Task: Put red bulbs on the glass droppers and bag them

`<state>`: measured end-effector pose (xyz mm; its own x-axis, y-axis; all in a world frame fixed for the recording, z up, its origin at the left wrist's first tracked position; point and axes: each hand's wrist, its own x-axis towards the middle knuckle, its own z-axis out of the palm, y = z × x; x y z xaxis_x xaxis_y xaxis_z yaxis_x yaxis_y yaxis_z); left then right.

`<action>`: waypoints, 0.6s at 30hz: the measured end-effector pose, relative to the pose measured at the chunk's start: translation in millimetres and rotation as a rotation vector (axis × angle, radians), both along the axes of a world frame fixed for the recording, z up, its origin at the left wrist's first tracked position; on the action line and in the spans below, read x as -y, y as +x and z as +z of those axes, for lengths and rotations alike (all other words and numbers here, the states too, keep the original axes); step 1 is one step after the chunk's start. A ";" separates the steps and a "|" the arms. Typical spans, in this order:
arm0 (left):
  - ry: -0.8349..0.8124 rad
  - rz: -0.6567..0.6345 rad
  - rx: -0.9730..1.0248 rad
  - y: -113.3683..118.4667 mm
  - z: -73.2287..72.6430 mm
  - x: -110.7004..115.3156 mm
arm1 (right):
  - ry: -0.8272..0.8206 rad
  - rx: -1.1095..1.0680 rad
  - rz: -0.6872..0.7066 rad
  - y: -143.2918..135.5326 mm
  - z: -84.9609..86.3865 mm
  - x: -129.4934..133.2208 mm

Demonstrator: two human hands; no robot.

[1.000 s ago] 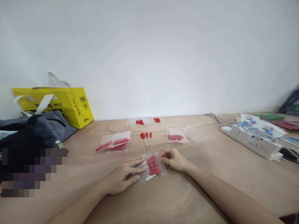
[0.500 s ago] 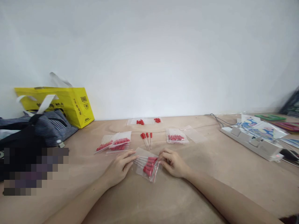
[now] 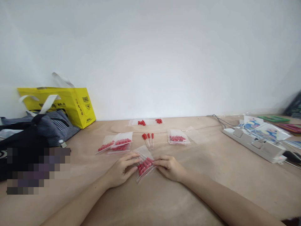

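Between my hands lies a clear zip-lock bag [image 3: 145, 165] holding several droppers with red bulbs. It is turned at a slant, with its zip edge towards me. My left hand [image 3: 122, 169] grips the bag's left edge between fingers and thumb. On the other side, the fingers of my right hand [image 3: 169, 168] pinch the right edge near the zip. Just beyond the bag, several loose red-bulbed droppers [image 3: 148, 141] rest on the table. Filled bags [image 3: 121, 142] overlap in a pile to the left, and another filled bag [image 3: 176, 137] is to the right.
Red bulbs [image 3: 141, 123] and clear tubes lie on a plastic sheet by the wall. A flat clear bag [image 3: 195, 135] is right of centre. A white power strip [image 3: 254, 144] and cards stand right; a yellow bag [image 3: 80, 106] and a striped bag [image 3: 55, 125] stand left.
The dropper bag has turned clockwise, so its zip edge has swung from the right side towards me. My right hand has shifted slightly left with the bag's edge.
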<state>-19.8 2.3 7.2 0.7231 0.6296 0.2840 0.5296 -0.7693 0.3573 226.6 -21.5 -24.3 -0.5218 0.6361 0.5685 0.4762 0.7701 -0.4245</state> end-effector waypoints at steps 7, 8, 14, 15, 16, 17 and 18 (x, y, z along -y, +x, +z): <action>0.241 -0.089 -0.004 4.2 -3.6 17.1 | 0.148 0.165 -0.104 -8.9 3.7 -8.6; 0.290 -0.090 -0.032 2.7 -5.0 15.8 | 0.155 0.156 -0.109 -9.5 4.3 -9.0; 0.684 -0.162 -0.057 -3.4 -9.1 4.5 | 0.146 0.063 -0.048 -8.7 -1.0 -14.2; 0.766 -0.178 -0.026 -2.6 -8.7 4.2 | 0.158 0.060 -0.034 -8.3 -2.4 -15.2; 0.832 -0.193 0.002 -1.4 -7.9 4.5 | 0.177 0.059 -0.030 -7.8 -3.6 -16.0; 0.878 -0.205 0.022 -0.1 -6.5 5.2 | 0.197 0.063 -0.032 -7.4 -4.6 -16.6; 0.910 -0.215 0.038 1.2 -4.8 6.2 | 0.220 0.072 -0.041 -7.1 -5.4 -17.1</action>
<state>-18.6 -4.0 2.3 0.7782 0.0071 0.6279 0.3433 -0.8421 -0.4160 219.5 -4.5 -29.6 -0.5419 0.5227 0.6581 0.5322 0.8195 -0.2126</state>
